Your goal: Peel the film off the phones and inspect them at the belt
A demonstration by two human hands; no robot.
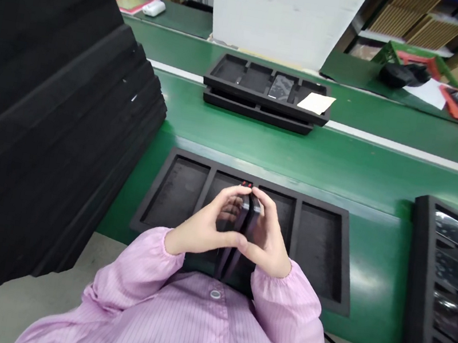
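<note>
Two dark, glossy phone-like slabs stand on edge, side by side, in front of my chest. Around the left slab (243,213) my left hand (203,225) closes, its fingertips at the top end and thumb at the near side. My right hand (274,239) grips the right slab (254,216) in the same way, and the two thumbs meet in the middle. Small red spots show at the slabs' top ends. Beneath the hands lies a black compartment tray (325,207) on the green work surface; the hands and slabs hide part of its middle compartments.
A tall stack of black trays (48,108) rises at left. Ahead, two stacked trays (259,115) hold a dark panel (281,87) and a paper slip (316,103). At right, another tray (418,282) holds several glossy panels. Behind stands a white board (283,18).
</note>
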